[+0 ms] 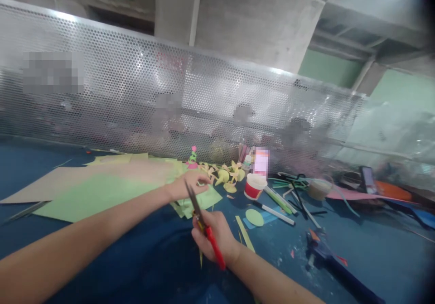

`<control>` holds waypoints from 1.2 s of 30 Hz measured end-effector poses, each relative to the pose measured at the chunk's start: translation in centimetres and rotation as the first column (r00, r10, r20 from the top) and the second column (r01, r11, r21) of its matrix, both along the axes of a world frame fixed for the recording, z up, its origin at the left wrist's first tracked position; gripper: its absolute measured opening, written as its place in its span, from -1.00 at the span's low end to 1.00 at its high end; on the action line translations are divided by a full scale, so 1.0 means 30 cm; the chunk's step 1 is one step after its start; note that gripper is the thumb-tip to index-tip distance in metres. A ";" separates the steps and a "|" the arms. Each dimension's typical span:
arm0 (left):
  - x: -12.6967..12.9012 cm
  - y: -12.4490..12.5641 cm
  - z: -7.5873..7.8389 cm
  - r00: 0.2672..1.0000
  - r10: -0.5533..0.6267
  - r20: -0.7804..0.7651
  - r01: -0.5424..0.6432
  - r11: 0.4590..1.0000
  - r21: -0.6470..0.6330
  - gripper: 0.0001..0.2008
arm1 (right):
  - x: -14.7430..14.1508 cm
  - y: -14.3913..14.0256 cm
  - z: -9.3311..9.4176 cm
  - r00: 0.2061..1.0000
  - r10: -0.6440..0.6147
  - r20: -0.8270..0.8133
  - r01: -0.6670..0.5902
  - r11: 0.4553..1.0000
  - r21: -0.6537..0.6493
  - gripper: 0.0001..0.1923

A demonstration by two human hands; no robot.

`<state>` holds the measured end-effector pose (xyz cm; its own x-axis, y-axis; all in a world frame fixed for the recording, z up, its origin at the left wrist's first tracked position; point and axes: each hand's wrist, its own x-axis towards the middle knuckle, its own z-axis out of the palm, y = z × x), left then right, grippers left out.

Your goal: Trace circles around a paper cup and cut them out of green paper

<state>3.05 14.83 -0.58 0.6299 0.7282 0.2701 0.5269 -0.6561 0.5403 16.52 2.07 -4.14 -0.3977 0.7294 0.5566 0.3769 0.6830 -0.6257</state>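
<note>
My right hand (217, 236) is closed round a pair of scissors (200, 222) with red handles, their dark blades pointing up and to the left. Over crumpled pale green paper pieces (190, 204) reaches my left hand (188, 186), its fingers loosely bent and apart, with nothing visible in them. Whether its fingertips touch the paper cannot be made out. Just beyond are several yellow paper shapes (231, 177) on curled stems. A light green paper oval (254, 218) lies to the right of the scissors, on a blue strip.
Large green paper sheets (91, 195) spread at the left. A red and white paper cup (255, 187) stands before a lit phone (261, 161). Markers (278, 214), pipe cleaners and a dark blue glue gun (326, 254) lie at the right. A perforated metal screen (136, 91) borders the table's back.
</note>
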 end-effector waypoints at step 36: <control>-0.222 0.045 -0.151 0.993 0.114 -0.042 -0.101 0.965 0.244 -0.60 | -0.059 0.036 -0.030 0.760 -0.293 -0.580 -0.103 0.827 -0.553 -0.42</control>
<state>-3.62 16.17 -5.12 0.5700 0.7102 0.4132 0.6260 -0.7011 0.3414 14.76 3.14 -5.02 -0.0204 0.9868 0.1608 -0.1855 0.1543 -0.9705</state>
